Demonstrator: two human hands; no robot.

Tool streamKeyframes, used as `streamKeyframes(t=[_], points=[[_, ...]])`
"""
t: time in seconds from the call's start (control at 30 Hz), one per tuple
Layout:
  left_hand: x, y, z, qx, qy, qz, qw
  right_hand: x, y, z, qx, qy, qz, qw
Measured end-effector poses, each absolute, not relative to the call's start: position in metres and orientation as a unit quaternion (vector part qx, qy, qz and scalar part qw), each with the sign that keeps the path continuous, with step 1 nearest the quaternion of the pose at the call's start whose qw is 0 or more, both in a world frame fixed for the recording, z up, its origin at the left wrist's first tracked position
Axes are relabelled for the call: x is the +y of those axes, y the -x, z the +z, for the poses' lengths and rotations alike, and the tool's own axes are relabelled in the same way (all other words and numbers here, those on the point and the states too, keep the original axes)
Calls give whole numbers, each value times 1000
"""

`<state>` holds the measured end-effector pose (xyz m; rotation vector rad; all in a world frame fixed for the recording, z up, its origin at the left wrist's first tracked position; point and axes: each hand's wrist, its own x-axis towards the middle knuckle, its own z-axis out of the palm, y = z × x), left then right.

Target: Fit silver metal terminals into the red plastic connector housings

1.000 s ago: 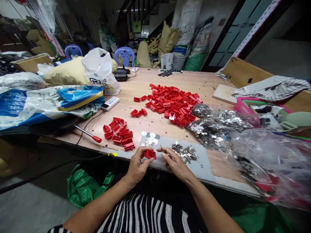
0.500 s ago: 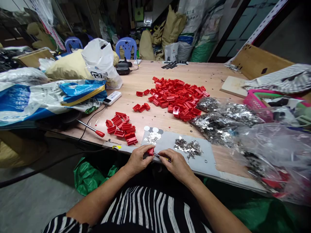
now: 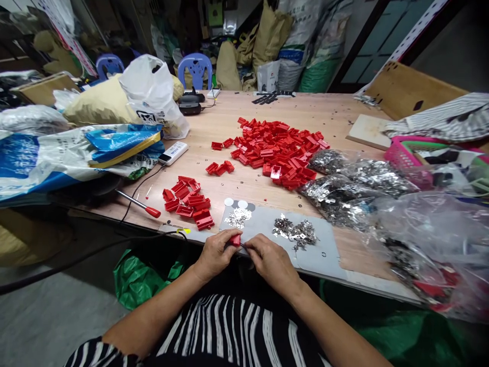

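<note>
Fingers (image 3: 223,238) of the left hand (image 3: 214,255) clamp a small red plastic housing (image 3: 236,240), light and stiff I judge, best pinched by its sides, the right hand's (image 3: 272,262) hold hidden from me.

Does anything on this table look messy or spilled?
Yes. Tiny metal bits lie scattered loose on the wooden table near the red plastic parts. It looks odd because they seem spilled, while most of the others sit in clear bags or on the grey mat.

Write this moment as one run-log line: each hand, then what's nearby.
left hand: grips red plastic part | right hand: against it, grip unclear | nearby: silver pieces
</note>
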<state>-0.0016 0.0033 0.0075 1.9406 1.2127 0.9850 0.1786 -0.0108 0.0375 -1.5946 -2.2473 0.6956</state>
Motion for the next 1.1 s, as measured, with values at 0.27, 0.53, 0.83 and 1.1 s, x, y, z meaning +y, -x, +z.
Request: streamKeyframes(t=[0.27, 0.53, 0.83, 1.1], points=[[0, 2, 4, 468, -736, 375, 314, -15, -176, 35, -774, 562, 246, 157], [-3, 4, 24, 479, -681, 432, 347, -9, -196, 40, -721, 523, 351, 288], [4, -1, 41, 420, -411, 566, 578, -4, -196, 64, -719, 510, 396, 257], [4, -7, 49, 296, -96, 527, 791, 2, -177, 70, -751, 451, 413, 250]])
